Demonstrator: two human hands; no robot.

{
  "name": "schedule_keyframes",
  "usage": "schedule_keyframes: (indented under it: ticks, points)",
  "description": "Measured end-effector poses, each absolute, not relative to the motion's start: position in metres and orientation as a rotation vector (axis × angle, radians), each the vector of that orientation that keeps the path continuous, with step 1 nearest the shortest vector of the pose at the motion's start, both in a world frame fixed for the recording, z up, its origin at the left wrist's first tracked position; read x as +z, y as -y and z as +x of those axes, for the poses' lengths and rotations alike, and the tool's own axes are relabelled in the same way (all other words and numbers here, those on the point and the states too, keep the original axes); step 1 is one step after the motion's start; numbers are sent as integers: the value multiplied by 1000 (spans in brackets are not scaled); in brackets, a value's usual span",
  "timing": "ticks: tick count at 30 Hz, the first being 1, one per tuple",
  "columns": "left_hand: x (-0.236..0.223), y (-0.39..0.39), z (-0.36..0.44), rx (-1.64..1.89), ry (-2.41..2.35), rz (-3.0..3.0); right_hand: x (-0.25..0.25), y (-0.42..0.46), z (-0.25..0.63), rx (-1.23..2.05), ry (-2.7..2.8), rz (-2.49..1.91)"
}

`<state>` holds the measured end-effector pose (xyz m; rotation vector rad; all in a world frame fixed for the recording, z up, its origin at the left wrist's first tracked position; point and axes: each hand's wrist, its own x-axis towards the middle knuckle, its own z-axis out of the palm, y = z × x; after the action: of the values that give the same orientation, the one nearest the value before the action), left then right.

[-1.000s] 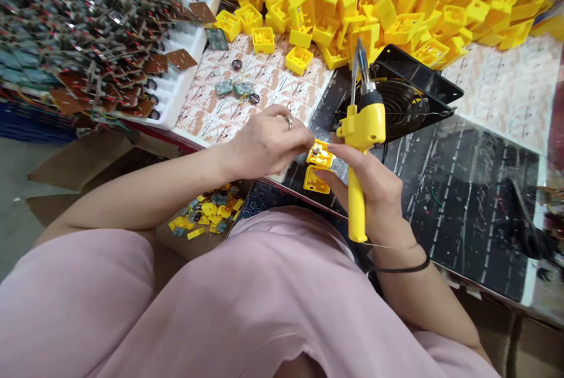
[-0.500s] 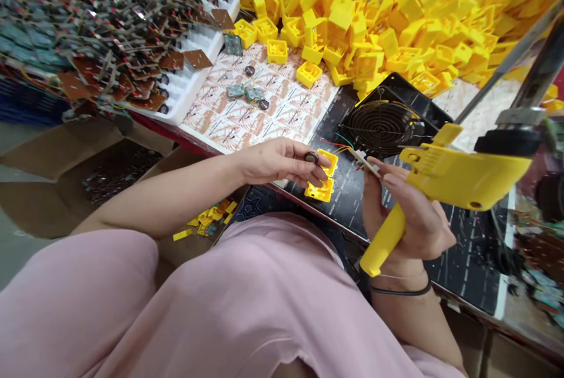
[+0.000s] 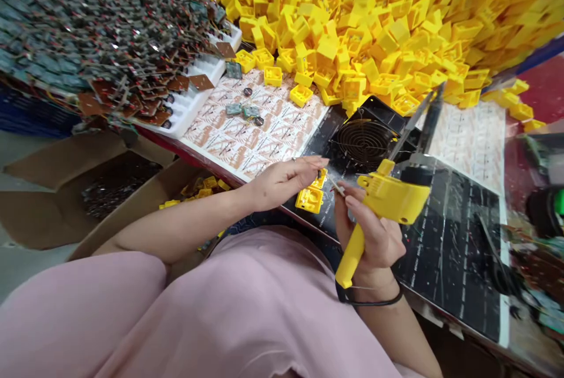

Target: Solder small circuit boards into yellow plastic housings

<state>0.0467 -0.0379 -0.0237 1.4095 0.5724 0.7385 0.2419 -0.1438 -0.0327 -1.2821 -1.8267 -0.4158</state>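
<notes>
Gripping thin pale board, yellow plastic soldering gun in right hand | now nearer yellow plastic case, still outside | left hand: cannot tell

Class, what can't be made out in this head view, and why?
In the head view:
Upper yellow case: partly covered by the left hand.
Small board in the right hand: markings too small and blurred.
Black fan: partly behind the yellow tool.
Yellow pile: cut by the top edge.

Soldering gun slants; yellow case lies open.
</notes>
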Motion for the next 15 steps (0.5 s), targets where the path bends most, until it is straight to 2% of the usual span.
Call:
schedule_keyframes:
  ticks: [4, 9, 12, 15]
  points:
    - [-16, 47, 64, 890, -535, 1028, -30, 142, 227, -487, 1754, -1149]
    - [-13, 54, 75, 820, -490, 683, -33, 143, 218, -359, 1741, -1212]
    - [-9, 44, 62, 827, -590, 884, -32, 145, 228, -231, 1792, -1223]
    - [-9, 21, 39, 674, -731, 1515, -31, 140, 247, -95, 1915, -1301]
